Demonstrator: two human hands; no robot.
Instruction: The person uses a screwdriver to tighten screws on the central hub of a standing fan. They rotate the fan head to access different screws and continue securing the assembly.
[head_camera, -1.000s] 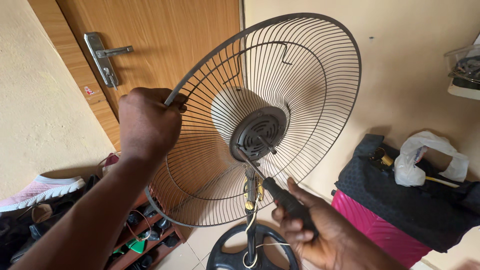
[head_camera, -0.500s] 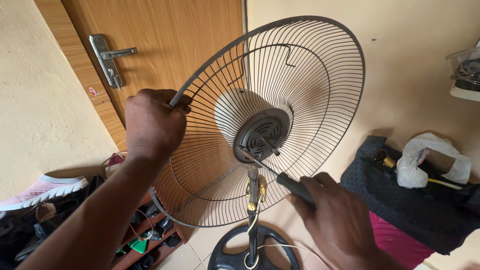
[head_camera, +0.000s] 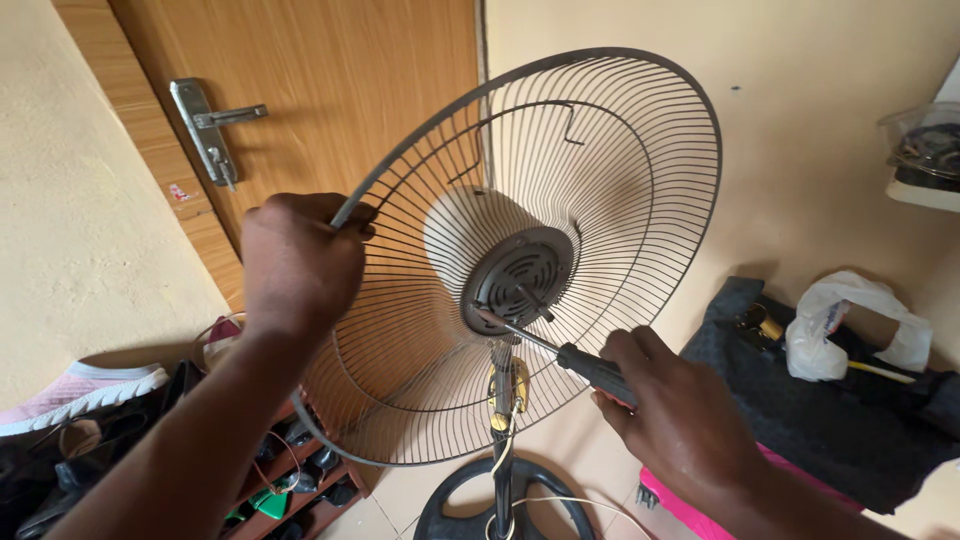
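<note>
Hands work on a round grey wire fan guard (head_camera: 610, 200) mounted on a standing fan. Left hand (head_camera: 295, 265) grips the guard's outer rim at the upper left, fingers curled tight around the wire. Right hand (head_camera: 680, 425) holds a black-handled screwdriver (head_camera: 575, 358), fingers wrapped around the handle, its metal tip touching the dark grey round motor hub (head_camera: 520, 278) at the guard's centre. Behind stands a brown wooden door (head_camera: 330, 90) with a silver handle.

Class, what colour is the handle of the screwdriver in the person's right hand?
Black, seen in the head view: screwdriver.
</note>
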